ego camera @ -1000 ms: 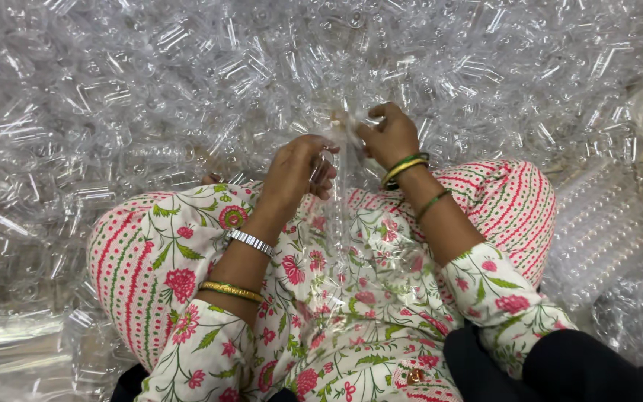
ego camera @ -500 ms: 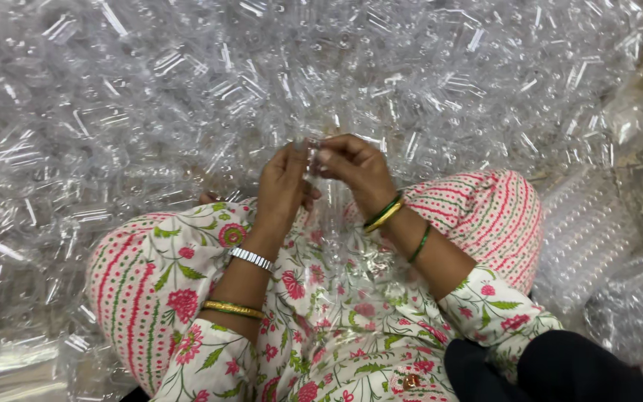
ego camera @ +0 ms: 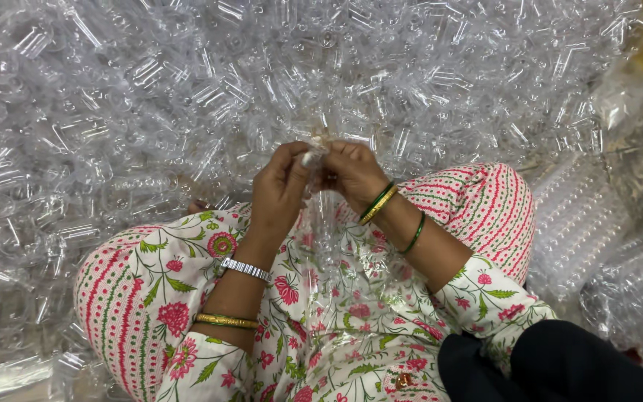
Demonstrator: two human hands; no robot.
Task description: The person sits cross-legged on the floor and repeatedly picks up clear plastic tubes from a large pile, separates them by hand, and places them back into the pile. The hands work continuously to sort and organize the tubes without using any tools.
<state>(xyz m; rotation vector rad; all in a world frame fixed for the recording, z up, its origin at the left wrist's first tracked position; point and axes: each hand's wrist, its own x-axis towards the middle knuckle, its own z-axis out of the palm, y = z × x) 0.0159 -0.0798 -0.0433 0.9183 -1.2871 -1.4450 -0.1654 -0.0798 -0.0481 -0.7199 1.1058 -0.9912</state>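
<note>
Hands meet mid-lap: left hand (ego camera: 280,182) and right hand (ego camera: 351,173) fingers pinching one small clear piece (ego camera: 314,155) (pile (ego camera: 187,89) all around); next needs steady twist or pull, I'd judge

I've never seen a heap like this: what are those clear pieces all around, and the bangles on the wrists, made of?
The clear pieces look like thin, glossy transparent plastic: see-through with bright glints. The green bangles on the right hand seem glass or plastic; the gold bangle by the left hand looks metallic.
</note>
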